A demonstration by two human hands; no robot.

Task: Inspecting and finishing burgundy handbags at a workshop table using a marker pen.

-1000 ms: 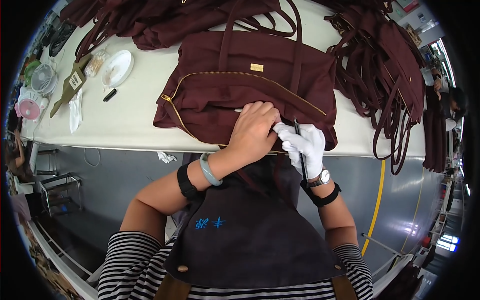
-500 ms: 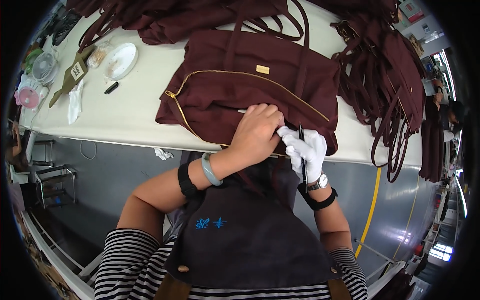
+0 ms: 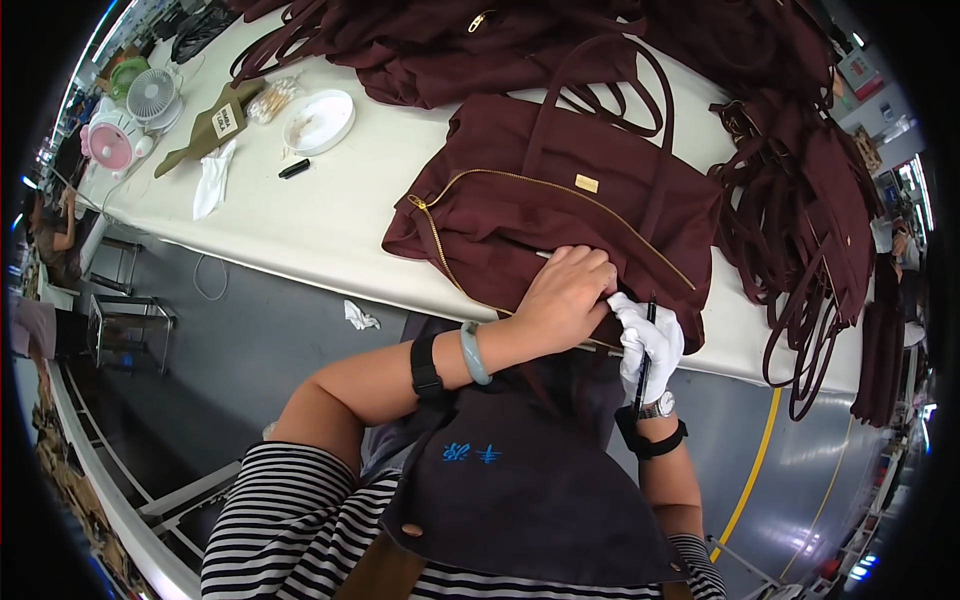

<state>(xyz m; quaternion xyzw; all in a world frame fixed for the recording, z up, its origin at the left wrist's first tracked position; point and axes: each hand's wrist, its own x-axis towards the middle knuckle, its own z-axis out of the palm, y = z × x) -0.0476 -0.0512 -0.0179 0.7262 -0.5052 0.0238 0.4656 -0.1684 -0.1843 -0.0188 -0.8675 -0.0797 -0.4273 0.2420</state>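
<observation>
Burgundy handbag (image 3: 560, 212) by the near table edge (image 3: 300, 257): we seemingly work its opening (image 3: 515, 243), left hand (image 3: 568, 298) curled, grip hidden, right hand (image 3: 664, 348) half-closed around a black pen (image 3: 647, 362); next probably needs steadiness.

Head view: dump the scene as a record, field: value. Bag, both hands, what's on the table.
bag: maroon bag, gold zipper open, lying on white table
left: left hand, bare, on the bag by its opening; fingertips partly hidden
right: right hand, white-gloved, beside the left, holding a slim black pen-like tool
table left: white dish, small black object
table right: heap of maroon straps and fabric
</observation>
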